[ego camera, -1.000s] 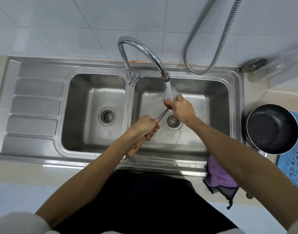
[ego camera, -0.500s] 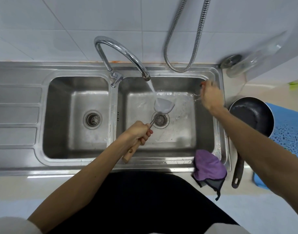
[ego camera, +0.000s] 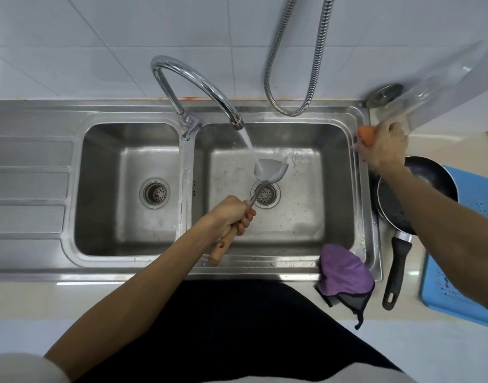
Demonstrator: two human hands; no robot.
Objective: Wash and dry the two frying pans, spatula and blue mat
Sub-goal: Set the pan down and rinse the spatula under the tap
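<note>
From my remote feed I see the left hand (ego camera: 229,219) over the right basin (ego camera: 334,194) of the steel sink (ego camera: 265,268), its fingers (ego camera: 247,217) wrapped tight round the spatula (ego camera: 270,170) where the metal shaft meets the wooden grip. The wooden end pokes out below the palm, over the sink's front rim. The spatula's pale head sits above the drain, tilted up under the faucet (ego camera: 198,78), and the water stream (ego camera: 249,145) lands straight on it.

The right hand (ego camera: 386,146) is out at the sink's right rear corner, fingers curled round an orange thing (ego camera: 365,135). It may be a sponge, but that corner is smeared with blur, so I cannot say. A clear object beside the hand is just as blurred.

On the tabletop (ego camera: 400,324) right of the sink lies one black frying pan (ego camera: 428,172), wet inside, partly under the right forearm, its handle (ego camera: 396,272) pointing toward the person. The blue mat (ego camera: 441,294) lies just beyond the pan, with the pan's far edge on it, and drops of water speckle it. A purple cloth (ego camera: 343,269) (with a grey layer under it) hangs over the sink's front right corner. A metal hose (ego camera: 314,51) loops down the tiled wall behind.
</note>
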